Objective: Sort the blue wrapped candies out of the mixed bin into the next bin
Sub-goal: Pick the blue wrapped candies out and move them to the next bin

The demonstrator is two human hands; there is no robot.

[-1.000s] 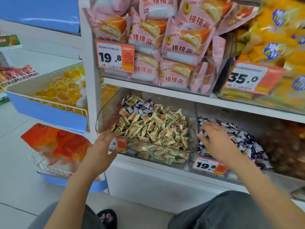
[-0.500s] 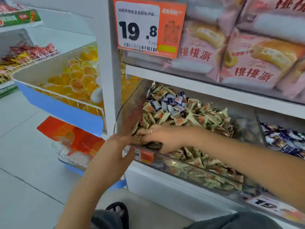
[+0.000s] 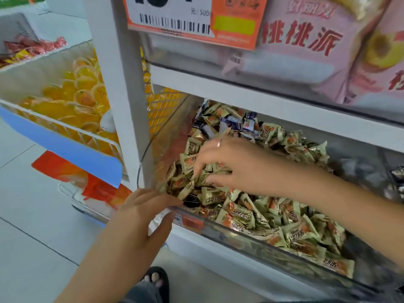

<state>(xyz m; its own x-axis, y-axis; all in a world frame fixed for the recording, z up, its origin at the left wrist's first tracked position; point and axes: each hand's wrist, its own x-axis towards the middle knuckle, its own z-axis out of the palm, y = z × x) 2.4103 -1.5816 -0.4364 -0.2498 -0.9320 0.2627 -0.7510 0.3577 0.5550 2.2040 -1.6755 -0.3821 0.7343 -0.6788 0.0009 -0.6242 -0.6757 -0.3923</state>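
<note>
Two shelf levels are taken up by the white shelving unit (image 3: 122, 88), w/ pink snack bags (image 3: 306, 53) stacked behind a clear front on the upper level and an orange-and-white price tag (image 3: 196, 20) clipped at top centre. Below that, the mixed bin (image 3: 196, 228), a clear plastic tray, is seen filled mostly w/ gold-green wrapped candies (image 3: 284, 226). To the far right, only a sliver of the next bin (image 3: 395, 182) is visible, its contents too blurred to be made out. At left, a wire basket (image 3: 65, 127) of yellow-orange jelly cups (image 3: 72, 101) is fronted by a blue strip, and an orange pack (image 3: 65, 169) is seen lower down near the floor. The blue wrapped candies (image 3: 231, 124) are clustered at the back-left of the mixed bin, approx. just beyond the right hand (image 3: 220, 167). That hand is reached into the pile from the right, fingers curled down among the gold-green wrappers; whether anything is actually gripped can't be told. A ring is worn on one finger. The left hand (image 3: 142, 217) is laid on the bin's front-left corner, fingers straight over the rim and thumb against the front wall. One dark wrapper (image 3: 191, 201) is seen just inside the rim by those fingertips. A sandalled foot (image 3: 156, 278) is visible at bottom centre.
</note>
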